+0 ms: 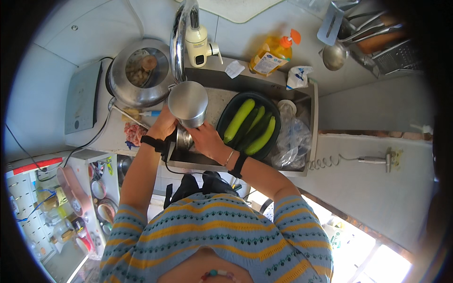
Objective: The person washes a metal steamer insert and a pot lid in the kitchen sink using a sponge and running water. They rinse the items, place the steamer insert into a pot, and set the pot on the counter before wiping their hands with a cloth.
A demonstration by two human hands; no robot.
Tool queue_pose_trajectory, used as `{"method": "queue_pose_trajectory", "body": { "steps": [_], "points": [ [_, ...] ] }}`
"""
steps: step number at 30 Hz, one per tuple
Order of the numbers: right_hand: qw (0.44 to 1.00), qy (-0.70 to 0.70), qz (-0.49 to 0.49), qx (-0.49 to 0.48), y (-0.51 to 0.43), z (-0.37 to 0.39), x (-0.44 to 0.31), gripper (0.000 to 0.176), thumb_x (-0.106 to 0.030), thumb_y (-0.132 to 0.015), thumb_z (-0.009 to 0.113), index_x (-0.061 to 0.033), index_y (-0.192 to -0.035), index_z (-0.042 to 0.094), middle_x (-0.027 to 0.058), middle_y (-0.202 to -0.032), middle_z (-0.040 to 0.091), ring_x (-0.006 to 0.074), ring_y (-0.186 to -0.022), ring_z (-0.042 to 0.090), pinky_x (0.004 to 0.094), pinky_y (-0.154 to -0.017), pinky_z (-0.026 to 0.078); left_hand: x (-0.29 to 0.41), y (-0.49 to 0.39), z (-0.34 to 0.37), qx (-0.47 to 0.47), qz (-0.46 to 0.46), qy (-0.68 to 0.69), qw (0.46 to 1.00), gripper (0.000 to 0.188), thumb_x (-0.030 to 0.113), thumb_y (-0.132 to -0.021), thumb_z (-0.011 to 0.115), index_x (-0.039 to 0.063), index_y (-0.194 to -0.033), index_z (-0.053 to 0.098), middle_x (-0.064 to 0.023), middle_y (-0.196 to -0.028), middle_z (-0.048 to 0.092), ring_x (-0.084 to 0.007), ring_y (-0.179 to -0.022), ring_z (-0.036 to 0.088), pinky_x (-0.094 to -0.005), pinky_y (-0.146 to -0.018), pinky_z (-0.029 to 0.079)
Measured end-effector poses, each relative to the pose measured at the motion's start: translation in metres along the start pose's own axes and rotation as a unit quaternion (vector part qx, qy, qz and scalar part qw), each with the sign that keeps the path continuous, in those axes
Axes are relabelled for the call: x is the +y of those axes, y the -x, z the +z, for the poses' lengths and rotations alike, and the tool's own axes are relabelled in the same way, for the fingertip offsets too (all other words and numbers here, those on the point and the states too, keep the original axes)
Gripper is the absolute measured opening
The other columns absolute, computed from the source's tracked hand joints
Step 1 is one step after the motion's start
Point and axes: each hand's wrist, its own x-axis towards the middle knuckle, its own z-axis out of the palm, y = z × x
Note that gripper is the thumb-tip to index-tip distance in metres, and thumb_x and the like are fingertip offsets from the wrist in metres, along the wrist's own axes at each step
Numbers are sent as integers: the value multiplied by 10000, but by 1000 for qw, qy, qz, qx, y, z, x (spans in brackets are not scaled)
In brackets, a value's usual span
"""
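Note:
Both my hands are on a brushed stainless steel cylindrical vessel [188, 103] above the left part of the sink, close to the chrome faucet [178, 46]. Its round end faces me; I cannot tell whether that is a base or an opening. My left hand [165, 122] grips the left side, fingers partly hidden behind the metal. On the lower right side, my right hand [207, 139] presses its fingers against the wall. A shiny metal object [183, 138] shows beneath, between my wrists. To the right, a dark basin [221, 123] holds several green zucchini [240, 120].
A lidded steel pot [141, 97] and a kitchen scale [82, 99] stand left on the counter, with raw meat [133, 134] nearer. Clear plastic bags [292, 138] fill the sink's right end. Behind stand a yellow pump bottle [270, 55] and a faucet heater [196, 44]. Utensils [334, 55] hang upper right.

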Motion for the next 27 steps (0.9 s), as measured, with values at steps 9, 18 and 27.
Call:
{"method": "queue_pose_trajectory", "body": {
  "steps": [9, 18, 27],
  "points": [
    [998, -12, 30, 48, -30, -14, 12, 452, -39, -889, 599, -73, -1339, 563, 176, -1482, 453, 429, -1416, 367, 524, -1132, 386, -20, 80, -23, -32, -1, -461, 887, 329, 227, -1070, 505, -31, -1261, 575, -36, -1155, 663, -132, -1032, 583, -293, -909, 461],
    [990, -102, -11, 95, -42, -16, 29, 449, -49, -812, 620, -14, -1259, 608, 178, -1445, 498, 432, -1417, 376, 513, -1188, 321, -12, 54, 12, 47, 41, -76, 995, 245, 155, -1041, 536, 1, -1196, 647, -4, -1139, 663, -94, -1068, 571, -257, -967, 422],
    [985, 79, -142, -57, 31, 5, 12, 526, -28, -764, 676, -149, -1276, 657, 93, -1605, 348, 413, -1506, 247, 461, -1128, 443, 1, 29, 8, 55, -9, 42, 998, 279, 160, -1021, 595, 74, -1286, 572, -45, -1246, 638, -184, -1137, 623, -334, -963, 537]
  ]
}}
